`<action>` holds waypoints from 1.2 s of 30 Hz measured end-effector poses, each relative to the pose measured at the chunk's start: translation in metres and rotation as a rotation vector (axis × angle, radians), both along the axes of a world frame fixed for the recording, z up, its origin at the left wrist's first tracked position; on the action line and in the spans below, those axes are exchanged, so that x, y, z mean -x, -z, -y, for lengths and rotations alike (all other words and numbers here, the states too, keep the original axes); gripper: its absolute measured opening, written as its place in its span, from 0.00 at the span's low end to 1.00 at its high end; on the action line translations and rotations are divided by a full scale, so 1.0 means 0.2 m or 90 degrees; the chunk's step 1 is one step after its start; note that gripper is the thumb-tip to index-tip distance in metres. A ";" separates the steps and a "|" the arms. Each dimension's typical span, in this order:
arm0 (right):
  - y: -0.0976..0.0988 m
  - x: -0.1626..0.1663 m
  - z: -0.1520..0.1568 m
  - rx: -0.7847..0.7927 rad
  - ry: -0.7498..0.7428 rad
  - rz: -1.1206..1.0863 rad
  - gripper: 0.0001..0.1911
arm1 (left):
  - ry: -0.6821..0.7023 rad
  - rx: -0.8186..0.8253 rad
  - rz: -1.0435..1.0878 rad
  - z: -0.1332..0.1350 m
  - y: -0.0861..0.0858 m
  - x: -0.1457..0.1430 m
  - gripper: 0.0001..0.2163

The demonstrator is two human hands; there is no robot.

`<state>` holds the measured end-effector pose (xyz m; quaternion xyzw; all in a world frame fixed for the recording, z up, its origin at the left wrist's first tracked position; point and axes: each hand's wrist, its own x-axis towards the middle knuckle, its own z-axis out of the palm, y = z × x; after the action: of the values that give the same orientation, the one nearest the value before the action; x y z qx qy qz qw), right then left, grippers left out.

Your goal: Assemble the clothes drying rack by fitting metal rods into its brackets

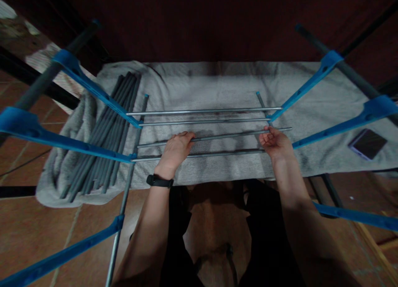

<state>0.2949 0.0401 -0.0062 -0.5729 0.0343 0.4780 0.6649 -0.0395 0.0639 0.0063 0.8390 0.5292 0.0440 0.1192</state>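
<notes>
A thin grey metal rod (pixel 228 136) runs slightly slanted between my two hands. Near its left part my left hand (pixel 178 150), with a black watch band on the wrist, has its fingers bent over the rod. Toward the rod's right end, my right hand (pixel 275 142) pinches it, and the end sticks out past the fingers. Other rods, a rear one (pixel 205 112), a second one (pixel 202 122) and a front one (pixel 224 154), lie across between blue plastic side bars, such as the left bar (pixel 87 148) and the right bar (pixel 329 131).
On the grey cloth (pixel 217 84), a bundle of grey tubes (pixel 108 133) lies to the left. A phone (pixel 367 144) rests at the right. Upright-looking grey poles with blue brackets (pixel 70 63) rise on both sides. Below is a tiled floor (pixel 93 220).
</notes>
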 end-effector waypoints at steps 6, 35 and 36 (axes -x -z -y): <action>0.00 -0.01 0.00 -0.004 0.014 -0.013 0.11 | -0.047 -0.005 -0.023 0.00 -0.02 0.01 0.12; 0.02 -0.07 0.01 -0.013 0.036 -0.007 0.10 | -0.222 -0.025 -0.117 -0.01 0.00 0.08 0.10; 0.02 -0.07 0.00 -0.013 0.035 -0.003 0.10 | -0.230 -0.026 -0.124 -0.01 0.00 0.08 0.10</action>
<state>0.3087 0.0392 -0.0108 -0.5635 0.0470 0.4612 0.6838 -0.0561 0.0659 0.0066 0.7327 0.6793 -0.0060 0.0406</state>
